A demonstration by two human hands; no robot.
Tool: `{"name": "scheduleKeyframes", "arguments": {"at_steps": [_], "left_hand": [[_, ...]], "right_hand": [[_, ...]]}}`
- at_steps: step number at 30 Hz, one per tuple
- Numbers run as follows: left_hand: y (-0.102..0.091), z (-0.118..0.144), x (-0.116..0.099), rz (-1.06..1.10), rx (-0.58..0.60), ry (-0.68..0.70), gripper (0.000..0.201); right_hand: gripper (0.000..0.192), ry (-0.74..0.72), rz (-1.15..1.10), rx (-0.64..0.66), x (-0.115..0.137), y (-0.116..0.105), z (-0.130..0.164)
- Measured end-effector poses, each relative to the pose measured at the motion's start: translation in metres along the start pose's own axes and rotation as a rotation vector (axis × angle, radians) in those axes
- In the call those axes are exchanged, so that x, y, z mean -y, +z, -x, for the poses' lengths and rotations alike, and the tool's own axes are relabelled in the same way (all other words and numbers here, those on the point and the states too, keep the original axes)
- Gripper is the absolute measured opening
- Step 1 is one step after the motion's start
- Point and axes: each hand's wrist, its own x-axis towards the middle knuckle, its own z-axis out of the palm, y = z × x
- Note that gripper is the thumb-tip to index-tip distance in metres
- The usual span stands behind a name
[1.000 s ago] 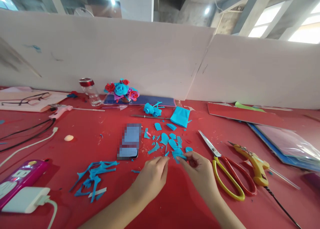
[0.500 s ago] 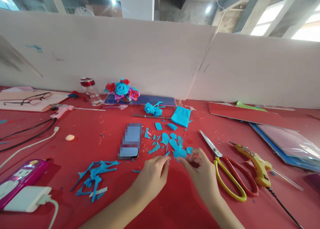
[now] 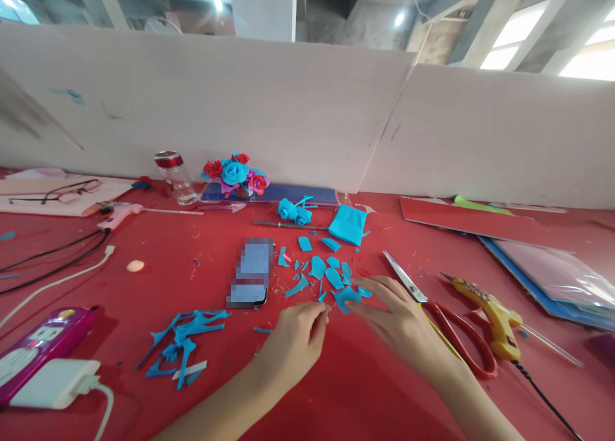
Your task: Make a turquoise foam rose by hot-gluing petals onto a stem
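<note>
My left hand rests on the red table with thumb and forefinger pinched together; I see nothing between them. My right hand lies flat with its fingers spread, the fingertips touching a cut blue paper petal. Several more blue petals lie just beyond both hands. The right hand covers part of the yellow-and-red scissors, whose blades point away toward the wall. A folded blue paper and a small blue paper rose lie farther back.
A phone lies left of the petals, blue scraps nearer left. A yellow glue gun sits right of the scissors. Power strip, charger, cables, jar, paper flower bunch and glasses stand left and back.
My right hand has let go of the blue petal, opened its fingers and laid them flat over the scissors handle. My left hand has hardly moved.
</note>
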Motion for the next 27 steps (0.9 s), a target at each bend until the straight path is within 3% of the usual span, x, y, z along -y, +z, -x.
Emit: {"name": "scheduleKeyframes", "arguments": {"at_steps": [14,27], "left_hand": [[0.001,0.000,-0.001,0.036,0.014,0.014,0.022],[0.003,0.001,0.003,-0.079,0.001,0.083,0.025]], "right_hand": [[0.020,-0.130,0.084,0.033,0.001,-0.002,-0.011],[0.017,-0.157,0.105,0.096,0.004,0.005,-0.011]]}}
